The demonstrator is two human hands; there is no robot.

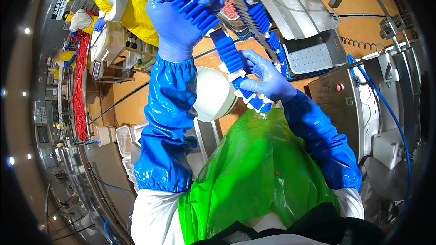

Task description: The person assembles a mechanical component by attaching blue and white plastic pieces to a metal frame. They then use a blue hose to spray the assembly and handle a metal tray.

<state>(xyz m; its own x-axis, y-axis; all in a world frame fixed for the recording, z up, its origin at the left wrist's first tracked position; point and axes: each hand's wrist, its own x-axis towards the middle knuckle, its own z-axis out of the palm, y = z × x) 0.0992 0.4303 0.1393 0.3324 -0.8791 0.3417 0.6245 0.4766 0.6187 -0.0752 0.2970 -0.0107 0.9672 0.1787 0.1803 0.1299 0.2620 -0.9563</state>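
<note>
My left hand, in a blue glove, is raised at the upper middle. Its fingers are closed around a blue ribbed plastic belt that looks like a chain of links with white end pieces. Lower and to the right, my right hand, also gloved, grips the belt's lower part, with the thumb in front and the fingers partly hidden behind. The belt's end hangs just above my green apron. Beside my hands runs a longer grey chain with blue ribbed blocks; whether it joins the held belt I cannot tell.
Below the belt stands a whitish tub. A grey perforated crate sits under a steel chute. Steel machinery with a blue hose borders the right. At upper left, people in yellow work beside a line of red strips.
</note>
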